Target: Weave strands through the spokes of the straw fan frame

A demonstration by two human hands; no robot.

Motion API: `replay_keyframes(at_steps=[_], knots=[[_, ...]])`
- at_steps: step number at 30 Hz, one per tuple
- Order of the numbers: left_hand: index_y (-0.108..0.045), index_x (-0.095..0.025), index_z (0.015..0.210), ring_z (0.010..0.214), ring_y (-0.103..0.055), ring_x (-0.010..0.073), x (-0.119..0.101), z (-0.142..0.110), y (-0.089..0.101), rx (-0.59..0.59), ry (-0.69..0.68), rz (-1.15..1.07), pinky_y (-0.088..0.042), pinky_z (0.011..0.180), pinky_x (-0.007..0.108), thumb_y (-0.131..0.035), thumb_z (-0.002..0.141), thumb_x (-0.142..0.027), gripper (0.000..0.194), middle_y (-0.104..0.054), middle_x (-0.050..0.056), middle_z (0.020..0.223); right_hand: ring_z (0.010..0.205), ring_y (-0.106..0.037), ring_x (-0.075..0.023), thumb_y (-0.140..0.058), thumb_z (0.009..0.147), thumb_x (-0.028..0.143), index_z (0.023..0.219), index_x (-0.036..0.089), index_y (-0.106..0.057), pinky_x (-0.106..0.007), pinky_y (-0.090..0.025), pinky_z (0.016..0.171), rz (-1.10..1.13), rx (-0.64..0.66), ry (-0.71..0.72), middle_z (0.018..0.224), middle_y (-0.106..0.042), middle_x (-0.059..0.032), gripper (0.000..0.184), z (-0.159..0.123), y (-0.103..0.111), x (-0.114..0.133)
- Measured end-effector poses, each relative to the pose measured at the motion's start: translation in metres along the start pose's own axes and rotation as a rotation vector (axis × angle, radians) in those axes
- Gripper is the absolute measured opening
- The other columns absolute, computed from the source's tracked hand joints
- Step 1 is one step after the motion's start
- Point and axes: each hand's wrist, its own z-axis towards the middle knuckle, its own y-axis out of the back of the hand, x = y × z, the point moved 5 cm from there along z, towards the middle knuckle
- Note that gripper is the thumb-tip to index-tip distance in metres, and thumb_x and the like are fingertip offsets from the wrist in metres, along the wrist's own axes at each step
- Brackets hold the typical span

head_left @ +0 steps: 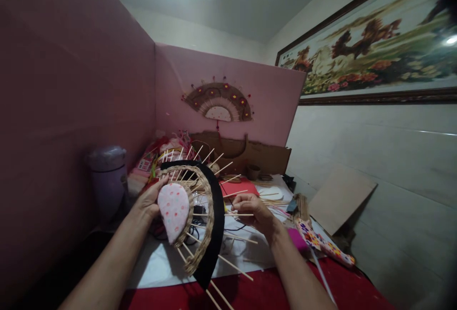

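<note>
My left hand [149, 200] is closed on a half-round handmade fan, its fingers at the padded white base with pink dots [173, 212]. Thin wooden sticks [237, 268] radiate from that base, with braided straw-coloured bands [209, 205] and a wide black band [217, 219] running across them. At the fan's right edge, my right hand [252, 210] has its fingertips pinched beside the protruding sticks. A thin black cord [237, 228] shows near these fingers, and a dark strand seems to run from the pinch. Loose black cord also lies behind the fan, partly hidden by it.
A finished-looking fan with red flowers [219, 100] hangs on the pink panel [171, 72]. Craft materials [143, 162] are heaped at the back left beside a lilac container [109, 176]. On the right are a floral glue gun [324, 243] and a leaning board [342, 200].
</note>
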Motion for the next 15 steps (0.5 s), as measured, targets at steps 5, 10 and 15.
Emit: replay_keyframes(at_steps=[5,10,15], knots=[[-0.061,-0.011,0.063,0.041,-0.061,0.0214,0.001,-0.001,-0.002,0.017,0.024,0.041,-0.053,0.047,0.033,-0.056,0.077,-0.020,0.018,-0.063,0.008,0.048,0.037,-0.021,-0.0012,-0.069,0.058,0.025,0.062,0.014,-0.055,-0.018,-0.015,0.038,-0.014,0.005,-0.006,0.046,-0.038,0.0082,0.018,0.000,-0.001,0.000],[-0.061,-0.010,0.063,0.043,-0.061,0.0216,0.000,-0.002,-0.003,0.050,0.032,0.057,-0.053,0.048,0.034,-0.054,0.079,-0.021,0.020,-0.065,0.010,0.050,0.037,-0.013,-0.0022,-0.066,0.063,0.027,0.063,0.016,-0.052,-0.018,-0.008,0.036,0.019,-0.074,0.053,0.040,-0.024,0.0119,0.018,0.004,0.007,0.002],[-0.063,-0.011,0.069,0.044,-0.062,0.0225,0.003,0.001,0.000,0.046,0.055,0.040,-0.054,0.050,0.035,-0.057,0.076,-0.021,0.014,-0.065,0.009,0.052,0.036,-0.012,-0.0021,-0.066,0.061,0.028,0.064,0.017,-0.048,-0.018,-0.006,0.036,0.042,-0.265,0.104,0.039,-0.024,0.0125,0.021,0.007,0.019,0.005]])
